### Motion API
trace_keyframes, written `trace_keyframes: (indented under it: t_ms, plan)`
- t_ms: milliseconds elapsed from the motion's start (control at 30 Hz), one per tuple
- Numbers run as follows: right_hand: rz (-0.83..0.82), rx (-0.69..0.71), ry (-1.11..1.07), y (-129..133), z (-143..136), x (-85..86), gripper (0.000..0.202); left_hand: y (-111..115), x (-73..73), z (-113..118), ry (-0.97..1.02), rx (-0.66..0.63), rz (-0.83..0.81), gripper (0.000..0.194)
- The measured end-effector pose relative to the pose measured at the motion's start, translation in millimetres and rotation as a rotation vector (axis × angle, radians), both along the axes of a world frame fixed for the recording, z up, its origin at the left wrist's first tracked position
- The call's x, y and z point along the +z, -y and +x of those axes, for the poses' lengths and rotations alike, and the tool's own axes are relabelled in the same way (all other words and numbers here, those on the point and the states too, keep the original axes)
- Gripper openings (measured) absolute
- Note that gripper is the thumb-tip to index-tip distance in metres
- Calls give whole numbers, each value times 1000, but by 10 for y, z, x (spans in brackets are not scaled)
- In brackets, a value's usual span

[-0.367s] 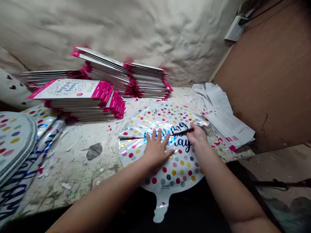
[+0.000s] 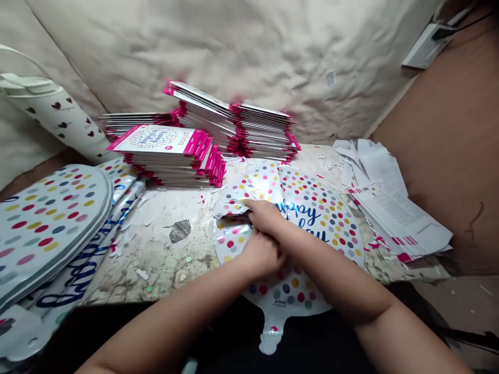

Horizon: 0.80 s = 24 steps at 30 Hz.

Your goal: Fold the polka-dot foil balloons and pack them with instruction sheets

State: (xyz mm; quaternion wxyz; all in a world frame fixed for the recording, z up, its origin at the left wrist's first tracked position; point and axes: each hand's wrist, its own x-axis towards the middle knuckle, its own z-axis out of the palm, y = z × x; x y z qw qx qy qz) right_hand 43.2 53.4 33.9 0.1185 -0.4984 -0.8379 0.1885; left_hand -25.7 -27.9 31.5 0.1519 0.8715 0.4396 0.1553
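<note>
A flat, round foil balloon (image 2: 296, 291), white with coloured dots and blue lettering, lies in front of me with its tail hanging over the table's front edge. My right hand (image 2: 267, 215) is crossed over to the left side and pinches a raised fold of the foil. Beneath it, my left hand (image 2: 262, 255) rests on the balloon near its middle. The right hand and wrist cover most of the left fingers, so their grip does not show.
Pink-edged printed cards (image 2: 167, 169) stand in stacks at the back. More dotted balloons (image 2: 50, 218) are piled at the left, near a white heart-patterned bottle (image 2: 74, 122). Loose white papers (image 2: 405, 221) lie on the right beside a brown panel (image 2: 460, 171). Scraps litter the worn tabletop (image 2: 159, 265).
My right hand has moved from the balloon's right side across to the left, over my left hand. The fold at the right has opened out flat. The view has shifted left.
</note>
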Motion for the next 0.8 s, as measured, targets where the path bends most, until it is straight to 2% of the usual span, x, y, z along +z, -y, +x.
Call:
trace_keyframes:
  t_ms: [67,100,133,233,300,367,433,533,733,800]
  plan:
    - [-2,10,-17,-9,48,-87,44,67,119,-278,0,-11,-113,31]
    - [0,20,-22,-15,91,-133,43,74,164,-453,21,41,-182,27]
    - [2,25,-27,-18,133,-179,42,61,195,-641,67,141,-237,26]
    - [8,-22,-52,-15,208,-290,42,-79,204,-1149,314,567,-322,23]
    - [1,-72,-74,-14,209,-332,44,-211,173,-1332,509,729,-403,21]
    - [-10,-92,-85,-19,194,-350,44,-332,142,-1364,719,782,-553,24]
    - [-14,-88,-81,-25,181,-352,45,-432,118,-1296,878,789,-709,25]
    - [-13,-85,-59,-28,175,-346,46,-540,84,-1153,937,793,-830,22]
    - [9,-73,-35,-25,177,-366,48,-655,73,-992,837,751,-732,25]
    - [13,-77,-49,-29,178,-376,48,-700,105,-985,749,701,-614,25]
